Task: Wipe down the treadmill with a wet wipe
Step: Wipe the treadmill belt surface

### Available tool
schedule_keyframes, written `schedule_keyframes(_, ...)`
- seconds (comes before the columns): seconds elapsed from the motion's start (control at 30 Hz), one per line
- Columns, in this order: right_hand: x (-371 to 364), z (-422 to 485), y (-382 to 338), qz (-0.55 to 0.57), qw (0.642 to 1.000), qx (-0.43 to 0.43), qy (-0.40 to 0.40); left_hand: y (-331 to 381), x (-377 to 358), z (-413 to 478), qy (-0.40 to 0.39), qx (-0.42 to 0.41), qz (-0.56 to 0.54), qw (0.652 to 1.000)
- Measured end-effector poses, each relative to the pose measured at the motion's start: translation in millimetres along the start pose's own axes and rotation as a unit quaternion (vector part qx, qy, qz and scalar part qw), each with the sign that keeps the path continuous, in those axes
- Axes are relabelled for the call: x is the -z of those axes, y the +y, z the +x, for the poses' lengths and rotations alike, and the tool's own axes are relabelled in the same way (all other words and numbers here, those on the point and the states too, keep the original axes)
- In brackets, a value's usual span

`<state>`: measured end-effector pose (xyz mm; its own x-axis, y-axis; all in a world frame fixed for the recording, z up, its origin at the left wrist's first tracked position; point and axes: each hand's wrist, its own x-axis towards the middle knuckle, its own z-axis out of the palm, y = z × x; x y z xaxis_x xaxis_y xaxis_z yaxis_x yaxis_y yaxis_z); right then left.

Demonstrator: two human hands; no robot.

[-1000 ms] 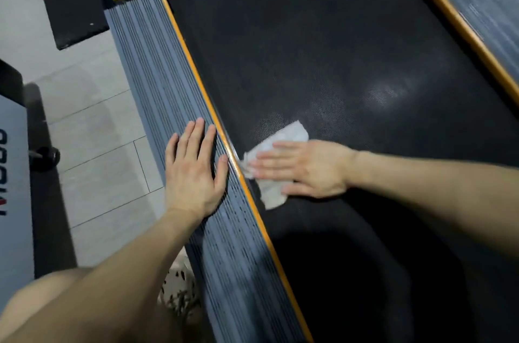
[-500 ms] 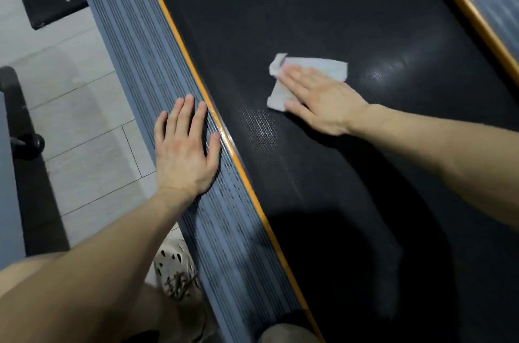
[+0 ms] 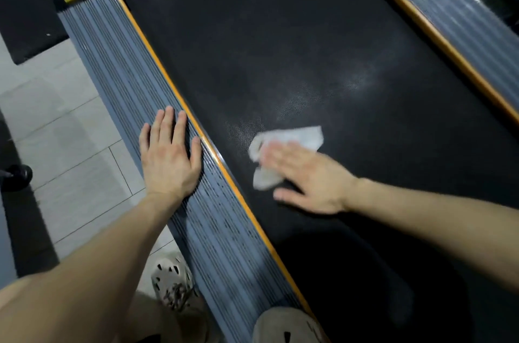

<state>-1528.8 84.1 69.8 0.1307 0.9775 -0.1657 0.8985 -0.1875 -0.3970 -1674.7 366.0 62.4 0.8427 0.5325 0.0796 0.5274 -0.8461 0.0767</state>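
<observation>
Seen from above through the head camera, a treadmill fills most of the frame, its black textured belt [image 3: 280, 47] running diagonally from lower right to upper left. Pale, hazy sheen patches lie on the belt just beyond the wipe. A grey ribbed side rail [image 3: 123, 70] edged with an orange strip [image 3: 174, 95] borders the belt on the left, and a matching rail [image 3: 455, 19] borders it at upper right.

The left hand [image 3: 168, 157] lies flat on the near rail, fingers straight and together, holding nothing. The right hand [image 3: 311, 176], blurred, presses flat with extended fingers on a crumpled white wet wipe [image 3: 303, 136], which rests on the belt near the orange strip.

Left of the treadmill is a pale grey tiled floor [image 3: 70, 132], with a black mat [image 3: 25, 19] under the rail's far end. Two beige perforated shoes [image 3: 174, 283] show at the bottom edge.
</observation>
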Motion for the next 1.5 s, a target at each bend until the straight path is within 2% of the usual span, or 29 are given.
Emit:
schedule_keyframes(0.07,-8,-22,-6,-0.029,0.981,0.175,-0.08,-2,-3,0,0.003,-0.005,0.005,1.0)
schedule_keyframes(0.1,-3,-24,11,-0.049,0.984,0.16,-0.056,-2,-5,0,0.003,-0.008,0.008,1.0)
schedule_keyframes(0.13,4,-22,33,-0.053,0.997,0.049,-0.008,-2,-6,1,-0.001,-0.01,0.011,1.0)
schedule_keyframes(0.17,16,-22,55,-0.032,0.989,-0.138,0.043,-2,-4,0,-0.007,-0.01,0.017,1.0)
schedule_keyframes(0.23,37,-34,90,0.023,0.894,-0.435,0.106,4,3,0,-0.019,-0.014,0.035,0.999)
schedule_keyframes(0.27,37,-36,91,0.034,0.865,-0.488,0.115,9,7,1,-0.026,-0.029,0.045,0.998)
schedule_keyframes(0.33,25,-29,56,0.034,0.9,-0.416,0.124,24,15,5,-0.05,-0.086,0.043,0.994)
schedule_keyframes(0.4,-6,-24,-4,0.03,0.98,-0.172,0.09,49,21,11,-0.058,-0.161,0.01,0.985)
schedule_keyframes(0.47,-25,-37,-33,0.0,1.0,-0.012,0.022,76,24,22,-0.074,-0.206,-0.034,0.975)
schedule_keyframes(0.53,-23,-66,5,-0.011,0.99,-0.108,0.087,99,25,29,-0.122,-0.216,-0.056,0.967)
schedule_keyframes(0.6,-9,-108,62,-0.025,0.912,-0.37,0.174,115,25,34,-0.183,-0.223,-0.052,0.956)
schedule_keyframes(0.67,12,-146,103,0.022,0.775,-0.601,0.192,130,27,40,-0.232,-0.243,-0.03,0.941)
schedule_keyframes(0.7,17,-149,106,0.06,0.722,-0.656,0.211,137,28,45,-0.251,-0.252,-0.01,0.935)
schedule_keyframes(0.73,15,-138,97,0.07,0.708,-0.664,0.231,143,29,52,-0.263,-0.26,0.008,0.929)
schedule_keyframes(0.77,7,-119,79,0.045,0.746,-0.618,0.245,149,32,60,-0.272,-0.267,0.025,0.924)
schedule_keyframes(0.8,-6,-96,54,0.024,0.819,-0.513,0.254,156,34,69,-0.278,-0.271,0.037,0.921)
schedule_keyframes(0.87,-33,-62,-3,0.006,0.952,-0.259,0.166,167,36,88,-0.288,-0.268,0.056,0.918)
schedule_keyframes(0.93,-43,-72,-11,-0.036,0.973,-0.177,0.142,180,40,105,-0.29,-0.278,0.082,0.912)
schedule_keyframes(1.0,-54,-126,28,-0.098,0.913,-0.338,0.204,196,41,116,-0.299,-0.31,0.108,0.896)
schedule_keyframes(1.03,-53,-162,51,-0.13,0.853,-0.46,0.212,203,42,120,-0.302,-0.322,0.116,0.89)
schedule_keyframes(1.1,-46,-224,82,-0.064,0.679,-0.69,0.241,218,43,129,-0.296,-0.349,0.136,0.879)
schedule_keyframes(1.17,-31,-221,89,0.045,0.541,-0.78,0.312,232,43,140,-0.285,-0.351,0.14,0.881)
schedule_keyframes(1.2,-26,-194,84,0.035,0.543,-0.768,0.337,239,42,147,-0.283,-0.349,0.141,0.882)
schedule_keyframes(1.23,-28,-159,78,0.005,0.6,-0.721,0.348,247,41,154,-0.282,-0.352,0.148,0.88)
schedule_keyframes(1.3,-27,-89,55,0.009,0.802,-0.512,0.308,263,35,164,-0.283,-0.363,0.169,0.872)
schedule_keyframes(1.33,-26,-67,46,0.012,0.874,-0.411,0.257,270,30,168,-0.287,-0.364,0.173,0.869)
schedule_keyframes(1.37,-24,-61,47,0.006,0.905,-0.357,0.231,276,26,170,-0.299,-0.366,0.172,0.865)
schedule_keyframes(1.43,-31,-97,72,-0.029,0.862,-0.43,0.267,283,17,172,-0.328,-0.364,0.158,0.857)
schedule_keyframes(1.5,-37,-157,94,-0.06,0.736,-0.619,0.267,284,11,174,-0.327,-0.365,0.159,0.857)
